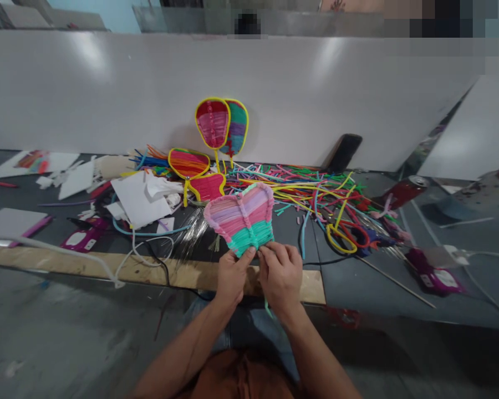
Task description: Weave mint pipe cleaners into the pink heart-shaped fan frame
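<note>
A fan-shaped piece made of pipe cleaners, with pink, lilac and teal bands and a twisted pink rib down its middle, is held up in front of me. My left hand pinches its lower edge between thumb and fingers. Close beside it, my right hand is closed at the teal bottom edge, its fingertips partly hidden. A thin green strand hangs below my right hand. Behind the piece lie yellow-rimmed pipe-cleaner shapes, and two yellow-rimmed fans lean on the white partition.
Loose coloured pipe cleaners are heaped behind my hands. Scissors with red handles, a phone and a drink can are on the right. Paper scraps, a purple device and white cables lie left.
</note>
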A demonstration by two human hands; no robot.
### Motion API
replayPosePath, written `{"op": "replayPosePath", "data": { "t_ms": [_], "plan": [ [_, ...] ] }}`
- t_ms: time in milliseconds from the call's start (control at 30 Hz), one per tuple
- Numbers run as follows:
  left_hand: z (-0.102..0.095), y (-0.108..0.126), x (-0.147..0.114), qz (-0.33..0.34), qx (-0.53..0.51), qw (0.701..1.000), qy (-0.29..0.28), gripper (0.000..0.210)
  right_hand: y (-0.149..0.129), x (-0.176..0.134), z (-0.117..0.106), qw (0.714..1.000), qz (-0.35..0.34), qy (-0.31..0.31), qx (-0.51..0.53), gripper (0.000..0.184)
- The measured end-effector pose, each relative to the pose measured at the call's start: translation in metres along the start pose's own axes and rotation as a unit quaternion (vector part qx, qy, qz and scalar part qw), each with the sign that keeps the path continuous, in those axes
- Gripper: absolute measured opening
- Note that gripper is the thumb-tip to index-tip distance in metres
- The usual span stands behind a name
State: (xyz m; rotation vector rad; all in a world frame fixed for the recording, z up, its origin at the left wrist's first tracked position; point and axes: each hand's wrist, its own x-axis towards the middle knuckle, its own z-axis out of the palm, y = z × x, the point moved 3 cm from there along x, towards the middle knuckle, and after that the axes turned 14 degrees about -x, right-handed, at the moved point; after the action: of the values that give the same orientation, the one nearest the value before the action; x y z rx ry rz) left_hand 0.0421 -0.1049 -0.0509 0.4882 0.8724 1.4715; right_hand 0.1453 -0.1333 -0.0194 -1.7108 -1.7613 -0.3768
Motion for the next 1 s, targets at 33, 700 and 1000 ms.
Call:
{"op": "replayPosePath", "data": {
  "t_ms": [33, 700, 1000],
  "plan": [
    [0.000, 0.000, 0.000, 0.001, 0.001, 1.000, 0.002, 0.021, 0.001, -0.001, 0.000, 1.000, 0.003, -0.006, 0.008, 0.012],
    [-0.007, 0.013, 0.017, -0.081, -0.029, 0.995, -0.047, 0.028, 0.047, 0.006, 0.006, 0.924, 0.202, -0.063, 0.318, 0.027],
    [0.001, 0.019, 0.010, -0.132, -0.019, 0.981, -0.142, 0.030, 0.039, 0.009, 0.041, 0.708, 0.285, -0.244, 0.598, 0.030]
  ]
}}
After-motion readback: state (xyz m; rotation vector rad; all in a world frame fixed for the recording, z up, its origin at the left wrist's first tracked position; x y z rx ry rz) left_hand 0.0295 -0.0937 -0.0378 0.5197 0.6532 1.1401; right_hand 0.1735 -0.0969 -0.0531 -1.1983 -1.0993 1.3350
